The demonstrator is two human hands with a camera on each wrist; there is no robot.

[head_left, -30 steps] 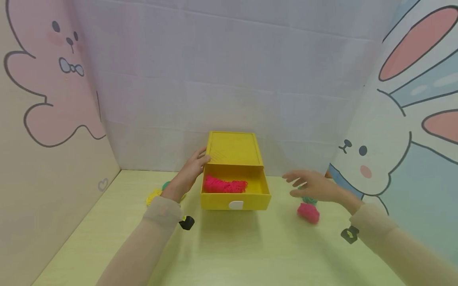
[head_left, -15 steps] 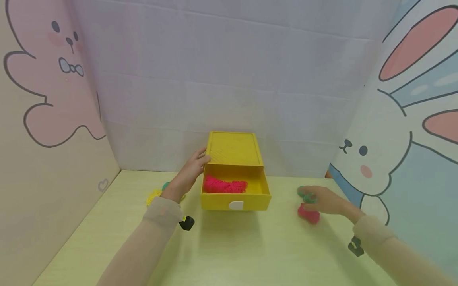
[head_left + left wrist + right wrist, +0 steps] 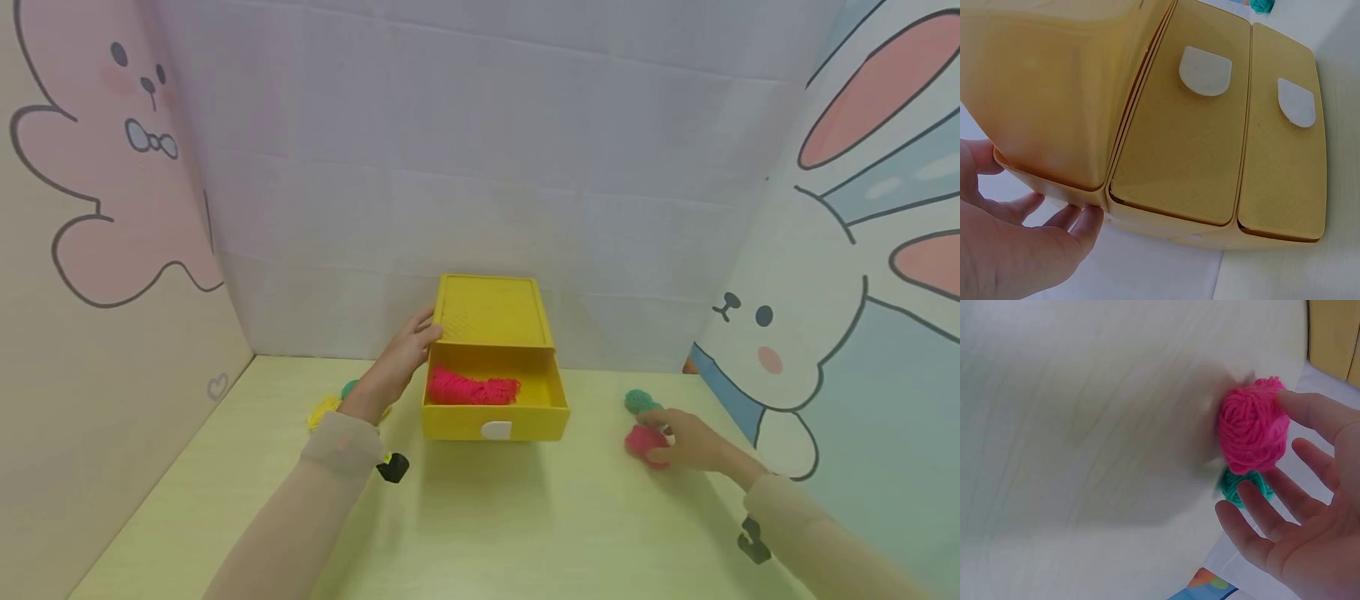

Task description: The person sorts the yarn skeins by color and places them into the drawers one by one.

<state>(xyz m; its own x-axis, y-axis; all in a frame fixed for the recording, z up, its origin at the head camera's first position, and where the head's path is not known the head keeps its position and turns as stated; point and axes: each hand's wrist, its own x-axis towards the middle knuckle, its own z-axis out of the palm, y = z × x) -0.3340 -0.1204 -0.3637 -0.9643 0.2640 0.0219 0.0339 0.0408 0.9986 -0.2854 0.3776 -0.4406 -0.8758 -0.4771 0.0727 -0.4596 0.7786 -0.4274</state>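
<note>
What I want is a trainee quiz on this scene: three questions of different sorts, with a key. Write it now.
1. Multiple choice: which yarn lies in the open drawer? A green, B pink, C yellow.
2. True or false: the left grip is holding yarn.
3. Count: in the left wrist view, how many shut drawers show a white tab?

Key:
1. B, the pink yarn.
2. False; it holds the yellow drawer unit.
3. Two.
</note>
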